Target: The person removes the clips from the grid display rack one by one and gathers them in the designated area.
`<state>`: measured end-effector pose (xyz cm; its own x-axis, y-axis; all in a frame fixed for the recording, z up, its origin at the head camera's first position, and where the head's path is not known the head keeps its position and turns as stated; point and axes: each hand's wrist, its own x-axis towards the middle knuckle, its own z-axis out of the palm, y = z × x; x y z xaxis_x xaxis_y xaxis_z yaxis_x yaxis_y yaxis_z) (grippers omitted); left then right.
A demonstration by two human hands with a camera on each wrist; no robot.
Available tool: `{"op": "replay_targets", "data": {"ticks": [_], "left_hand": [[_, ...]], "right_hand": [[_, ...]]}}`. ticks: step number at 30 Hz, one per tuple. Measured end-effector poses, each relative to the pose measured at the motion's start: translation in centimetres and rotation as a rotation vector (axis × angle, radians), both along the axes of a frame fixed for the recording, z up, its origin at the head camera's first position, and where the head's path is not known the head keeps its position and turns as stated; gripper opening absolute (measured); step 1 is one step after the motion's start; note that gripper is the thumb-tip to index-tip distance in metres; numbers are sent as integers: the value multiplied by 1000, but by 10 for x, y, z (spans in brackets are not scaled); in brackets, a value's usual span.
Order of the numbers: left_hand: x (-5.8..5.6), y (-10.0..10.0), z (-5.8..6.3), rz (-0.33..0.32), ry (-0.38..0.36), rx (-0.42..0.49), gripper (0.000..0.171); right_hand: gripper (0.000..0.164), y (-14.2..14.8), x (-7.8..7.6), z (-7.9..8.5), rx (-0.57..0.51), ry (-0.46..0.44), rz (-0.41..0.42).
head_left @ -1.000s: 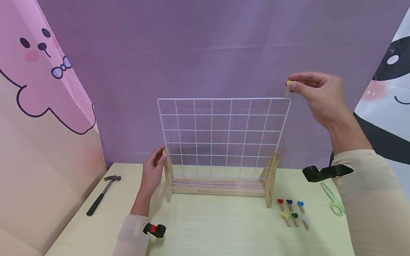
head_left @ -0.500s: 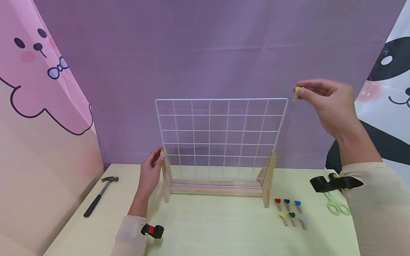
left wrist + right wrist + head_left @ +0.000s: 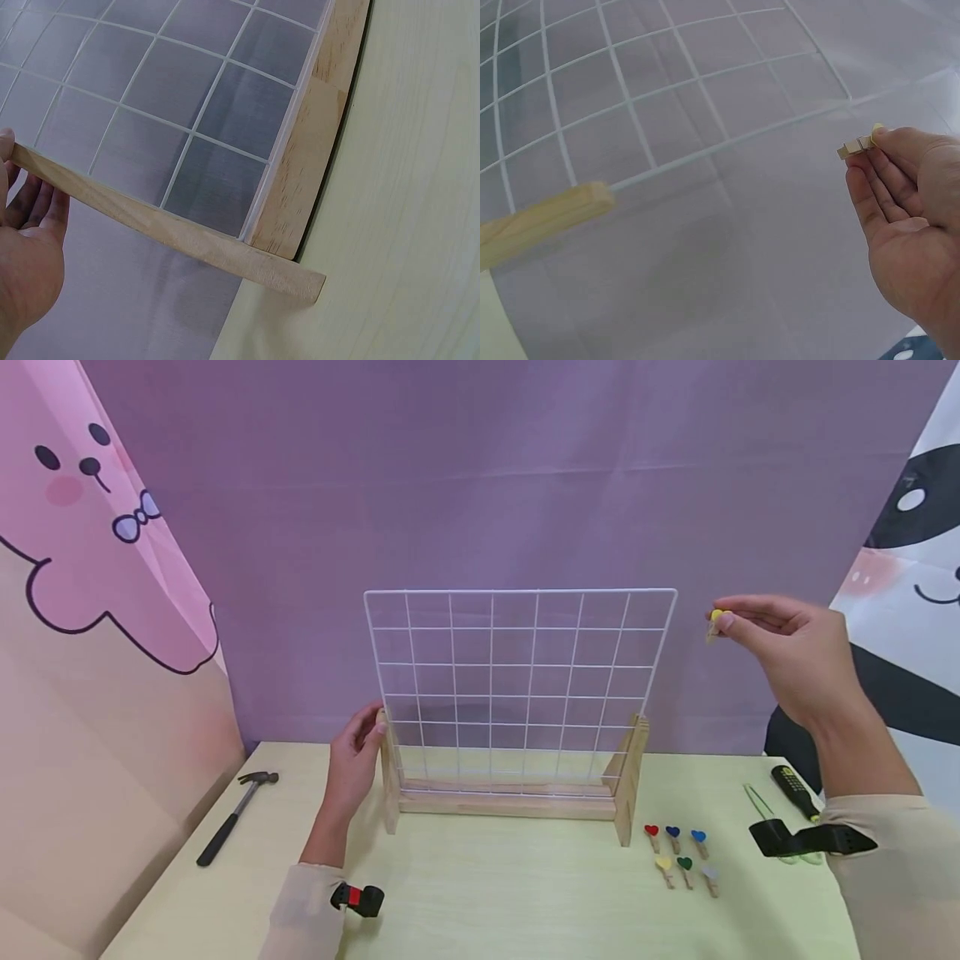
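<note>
A white wire grid stands upright in a wooden stand. My left hand grips the top of the stand's left upright, thumb on one side and fingers on the other. Up in the air, to the right of the grid's upper right corner, my right hand pinches a small wooden clothespin with a yellow heart between thumb and fingertips. The clothespin is apart from the grid. On the table right of the stand lie several heart clothespins in two rows: red, dark blue, blue, yellow, green and pale.
A claw hammer lies at the table's left side. At the right are a black and yellow remote-like object and green scissors, partly hidden by the right wrist camera. A purple cloth hangs behind the table.
My right hand has moved right and down, away from the grid's upper right corner, still pinching the yellow heart clothespin. The left hand stays on the stand.
</note>
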<state>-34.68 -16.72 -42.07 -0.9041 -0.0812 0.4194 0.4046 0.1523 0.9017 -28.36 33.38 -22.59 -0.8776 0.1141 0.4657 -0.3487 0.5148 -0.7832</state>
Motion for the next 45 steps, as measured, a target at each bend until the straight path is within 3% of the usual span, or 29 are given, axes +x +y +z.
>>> {"op": "replay_targets", "data": {"ticks": [9, 21, 27, 34, 38, 45], "left_hand": [[1, -1, 1, 5, -3, -2, 42], [1, -4, 1, -3, -7, -1, 43], [1, -4, 1, 3, -5, 3, 42], [-1, -2, 2, -18, 3, 17, 42], [-1, 0, 2, -13, 6, 11, 42], [-1, -1, 0, -5, -2, 5, 42]], "right_hand": [[49, 11, 10, -37, 20, -99, -64], [43, 36, 32, -95, 58, -147, -90], [38, 47, 38, -121, 19, -156, -49], [35, 65, 49, -155, 67, -212, -57], [32, 69, 56, -177, 56, -225, -10], [34, 70, 67, -212, 66, -372, 35]]}}
